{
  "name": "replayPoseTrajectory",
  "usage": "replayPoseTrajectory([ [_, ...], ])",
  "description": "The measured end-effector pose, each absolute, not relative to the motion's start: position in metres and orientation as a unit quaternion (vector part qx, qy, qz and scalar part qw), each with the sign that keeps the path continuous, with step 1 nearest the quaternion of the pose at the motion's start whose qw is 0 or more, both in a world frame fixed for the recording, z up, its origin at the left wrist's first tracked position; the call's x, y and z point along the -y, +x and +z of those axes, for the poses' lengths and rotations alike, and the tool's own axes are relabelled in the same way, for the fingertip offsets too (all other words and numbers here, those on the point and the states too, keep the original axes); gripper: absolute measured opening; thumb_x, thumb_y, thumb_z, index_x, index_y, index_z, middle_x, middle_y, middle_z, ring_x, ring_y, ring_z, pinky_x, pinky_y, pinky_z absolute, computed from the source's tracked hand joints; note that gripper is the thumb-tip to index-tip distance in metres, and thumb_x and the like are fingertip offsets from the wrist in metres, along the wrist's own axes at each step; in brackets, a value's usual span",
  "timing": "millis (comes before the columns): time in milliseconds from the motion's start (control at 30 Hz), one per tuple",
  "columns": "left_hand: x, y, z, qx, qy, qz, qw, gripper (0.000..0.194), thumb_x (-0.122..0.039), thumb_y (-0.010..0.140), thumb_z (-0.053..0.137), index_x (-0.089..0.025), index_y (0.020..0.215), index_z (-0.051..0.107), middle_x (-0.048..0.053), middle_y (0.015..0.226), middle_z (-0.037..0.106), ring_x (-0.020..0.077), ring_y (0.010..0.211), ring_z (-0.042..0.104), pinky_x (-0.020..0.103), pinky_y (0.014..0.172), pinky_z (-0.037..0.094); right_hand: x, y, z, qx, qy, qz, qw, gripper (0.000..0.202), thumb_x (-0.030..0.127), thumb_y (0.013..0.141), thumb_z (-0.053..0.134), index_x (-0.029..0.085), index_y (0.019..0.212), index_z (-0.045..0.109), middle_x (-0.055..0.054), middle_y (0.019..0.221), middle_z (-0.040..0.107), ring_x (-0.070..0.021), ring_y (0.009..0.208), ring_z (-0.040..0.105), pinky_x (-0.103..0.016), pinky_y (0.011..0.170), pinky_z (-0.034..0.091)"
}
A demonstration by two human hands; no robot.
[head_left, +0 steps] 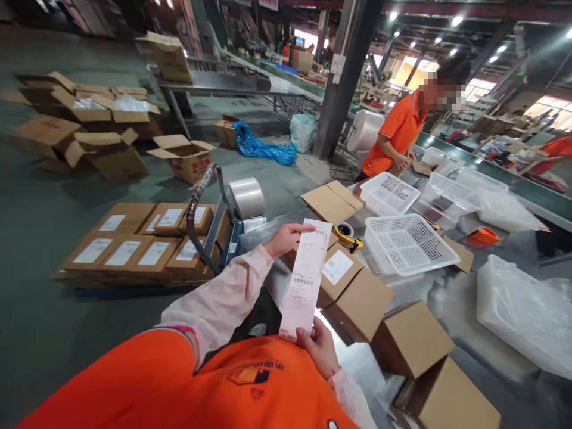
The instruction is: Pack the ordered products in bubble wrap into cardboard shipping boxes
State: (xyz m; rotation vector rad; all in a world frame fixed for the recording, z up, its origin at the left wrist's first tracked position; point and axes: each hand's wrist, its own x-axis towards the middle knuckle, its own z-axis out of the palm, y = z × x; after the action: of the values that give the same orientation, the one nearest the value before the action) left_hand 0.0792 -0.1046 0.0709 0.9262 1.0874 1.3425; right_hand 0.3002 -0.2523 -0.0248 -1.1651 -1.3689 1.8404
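Note:
A long white strip of printed shipping labels with barcodes is stretched between my two hands, above the edge of a metal table. My left hand grips its upper end, with the index finger lying across the paper. At the lower end, close to my orange top, my right hand pinches the paper with the thumb in front. Just beyond the strip is a cardboard box bearing a white label. More closed boxes without visible labels run in a row to the right, near my right hand.
A yellow tape dispenser, white plastic baskets and a flat piece of cardboard lie on the table. On the left, a trolley handle rises beside stacked labelled boxes. A co-worker stands across the table.

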Motion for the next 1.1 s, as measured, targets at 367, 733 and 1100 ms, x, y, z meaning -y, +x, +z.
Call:
replayPoseTrajectory([
  [367, 0.1031, 0.0777, 0.0661, -0.463, 0.4, 0.568, 0.55, 0.035, -0.01, 0.06, 0.065, -0.01, 0.092, 0.079, 0.011, 0.098, 0.077, 0.0247, 0.096, 0.069, 0.033, 0.085, 0.052, 0.2523, 0.3007, -0.0276, 0.512, -0.442, 0.68, 0.284, 0.058, 0.063, 0.075, 0.071, 0.02, 0.112, 0.064, -0.01, 0.099, 0.076, -0.0274, 0.084, 0.073, -0.041, 0.077, 0.059],
  [733, 0.1015, 0.0786, 0.0638, -0.456, 0.396, 0.572, 0.555, 0.033, -0.011, 0.06, 0.068, -0.01, 0.091, 0.079, 0.011, 0.095, 0.077, 0.0242, 0.092, 0.069, 0.033, 0.084, 0.051, 0.2516, 0.3008, -0.0322, 0.523, -0.438, 0.668, 0.295, 0.056, 0.062, 0.075, 0.072, 0.019, 0.111, 0.066, -0.011, 0.103, 0.076, -0.0282, 0.089, 0.072, -0.043, 0.08, 0.059],
  [1100, 0.1009, 0.0782, 0.0627, -0.454, 0.394, 0.568, 0.562, 0.035, -0.011, 0.06, 0.067, -0.011, 0.092, 0.078, 0.011, 0.098, 0.077, 0.0251, 0.097, 0.068, 0.034, 0.087, 0.051, 0.2516, 0.3024, -0.0344, 0.534, -0.444, 0.659, 0.287, 0.054, 0.061, 0.077, 0.07, 0.019, 0.11, 0.067, -0.01, 0.102, 0.076, -0.0268, 0.087, 0.072, -0.037, 0.076, 0.058],
])
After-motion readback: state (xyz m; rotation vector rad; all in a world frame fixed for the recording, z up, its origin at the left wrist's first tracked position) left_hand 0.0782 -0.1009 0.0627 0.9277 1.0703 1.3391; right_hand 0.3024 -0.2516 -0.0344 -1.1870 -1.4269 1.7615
